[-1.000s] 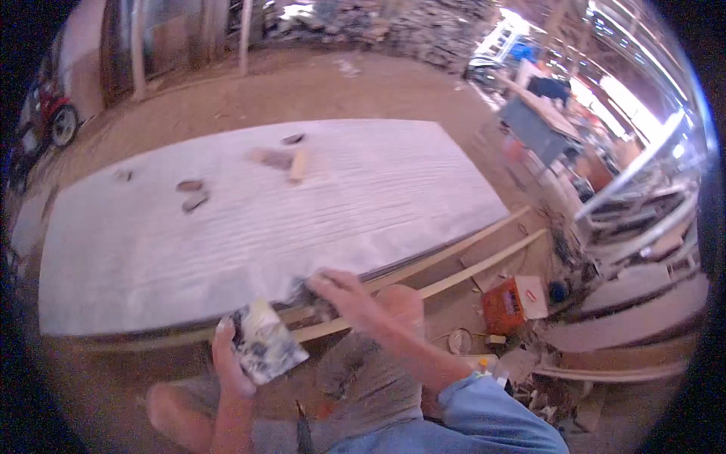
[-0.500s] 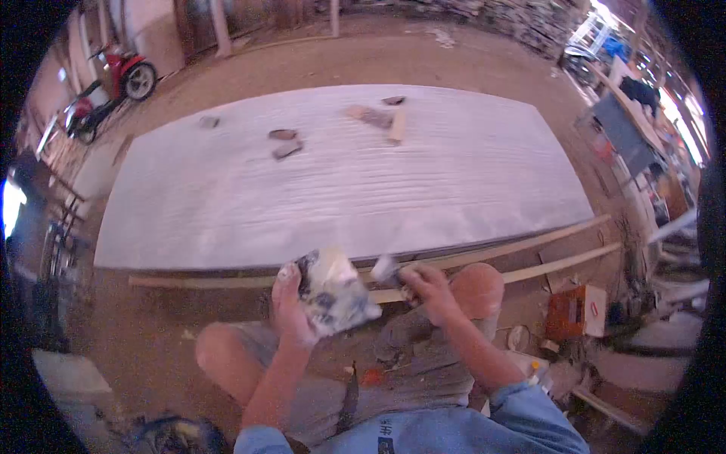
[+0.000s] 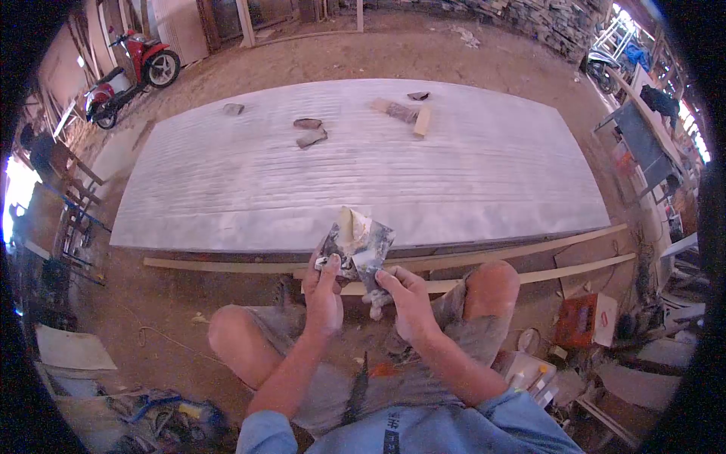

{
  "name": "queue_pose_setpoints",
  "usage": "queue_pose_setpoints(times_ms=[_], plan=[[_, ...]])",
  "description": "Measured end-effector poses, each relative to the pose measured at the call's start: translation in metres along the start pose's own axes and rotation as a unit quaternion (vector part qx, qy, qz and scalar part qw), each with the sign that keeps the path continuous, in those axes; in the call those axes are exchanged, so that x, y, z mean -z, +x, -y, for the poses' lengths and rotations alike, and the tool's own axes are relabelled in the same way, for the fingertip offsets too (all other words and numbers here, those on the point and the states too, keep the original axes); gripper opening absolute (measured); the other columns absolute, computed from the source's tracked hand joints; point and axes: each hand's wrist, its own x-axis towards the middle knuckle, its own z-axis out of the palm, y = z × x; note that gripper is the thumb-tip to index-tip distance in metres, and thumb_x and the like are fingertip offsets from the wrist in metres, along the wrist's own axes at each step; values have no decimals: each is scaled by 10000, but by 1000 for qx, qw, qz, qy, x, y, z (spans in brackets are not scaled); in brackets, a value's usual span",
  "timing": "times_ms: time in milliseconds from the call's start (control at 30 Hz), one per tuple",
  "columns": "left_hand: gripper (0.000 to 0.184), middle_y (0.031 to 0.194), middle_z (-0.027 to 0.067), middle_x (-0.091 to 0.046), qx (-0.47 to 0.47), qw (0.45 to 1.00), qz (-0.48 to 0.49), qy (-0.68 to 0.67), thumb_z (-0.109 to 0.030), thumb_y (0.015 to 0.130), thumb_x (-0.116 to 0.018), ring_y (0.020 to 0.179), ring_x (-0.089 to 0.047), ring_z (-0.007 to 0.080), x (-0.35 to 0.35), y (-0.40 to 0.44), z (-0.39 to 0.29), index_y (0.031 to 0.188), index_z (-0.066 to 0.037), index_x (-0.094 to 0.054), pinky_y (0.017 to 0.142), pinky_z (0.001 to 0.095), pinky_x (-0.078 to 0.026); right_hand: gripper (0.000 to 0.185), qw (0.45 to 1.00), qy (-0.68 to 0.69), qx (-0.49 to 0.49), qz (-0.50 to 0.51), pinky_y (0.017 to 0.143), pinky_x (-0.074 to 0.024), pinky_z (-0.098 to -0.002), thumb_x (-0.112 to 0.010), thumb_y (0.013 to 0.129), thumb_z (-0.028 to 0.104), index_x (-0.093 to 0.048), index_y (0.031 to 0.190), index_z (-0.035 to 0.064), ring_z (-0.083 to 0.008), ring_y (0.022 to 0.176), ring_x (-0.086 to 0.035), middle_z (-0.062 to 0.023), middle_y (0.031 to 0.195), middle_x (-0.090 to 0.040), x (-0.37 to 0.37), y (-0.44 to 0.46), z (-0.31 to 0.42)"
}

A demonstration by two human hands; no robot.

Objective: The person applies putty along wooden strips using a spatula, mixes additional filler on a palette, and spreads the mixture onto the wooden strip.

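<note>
My left hand (image 3: 324, 299) is closed on a smeared, dark putty board (image 3: 380, 237), thumb on its top face. A cream-coloured lump of putty (image 3: 348, 225) sits on the far part of that board. In my right hand (image 3: 411, 296) is a putty knife (image 3: 366, 263), its pale blade lying against the board; the fingers hide most of its handle. Both hands are held above my lap, in front of the near edge of a large white grooved panel (image 3: 249, 200).
Several worn sanding pieces (image 3: 311, 138) and a wood block (image 3: 423, 121) lie on the panel. Long wooden strips (image 3: 544, 246) run along its near side. An orange box (image 3: 577, 321) stands at right, a red motorbike (image 3: 144, 60) far left, and tangled tools (image 3: 170, 412) lie lower left.
My right hand has moved left, bringing the putty knife from beside the board onto it. The board has risen and turned in my left hand. The head view has shifted slightly.
</note>
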Motion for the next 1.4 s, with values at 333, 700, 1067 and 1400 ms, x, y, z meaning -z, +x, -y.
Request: queue_pose_setpoints(times_ms=[333,700,1067,1400], plan=[[422,1206,77,-642,15,990,108,94,-110,990,-533,1059,-617,129,-5,-15,-13,1385,32,-488,927,291,-500,187,984,-156,79,-35,452,-446,-241,-617,959,175,-665,952,-6,-80,529,-559,-26,711,-643,37,4,40],[369,1064,36,-668,132,956,169,201,-148,980,-546,990,-610,116,2,-8,-13,1317,3,-564,896,283,-483,302,796,-567,212,3,590,-454,-316,-659,896,254,-663,935,-45,-104,630,-510,-60,679,-603,50,-10,97],[312,971,57,-697,148,983,102,-37,-280,969,-552,876,-670,161,13,-3,24,1105,-15,-644,803,339,-545,321,661,-664,337,96,940,-481,-431,-650,863,121,-665,1182,90,-352,1063,-571,-164,1137,-609,26,-25,90],[377,1053,59,-663,-64,991,67,99,-258,1035,-465,952,-605,158,-5,-32,-18,1302,-6,-554,877,327,-504,376,586,-727,336,122,782,-501,-470,-652,749,6,-700,1120,40,-377,906,-613,-192,1039,-575,-13,-61,91]])
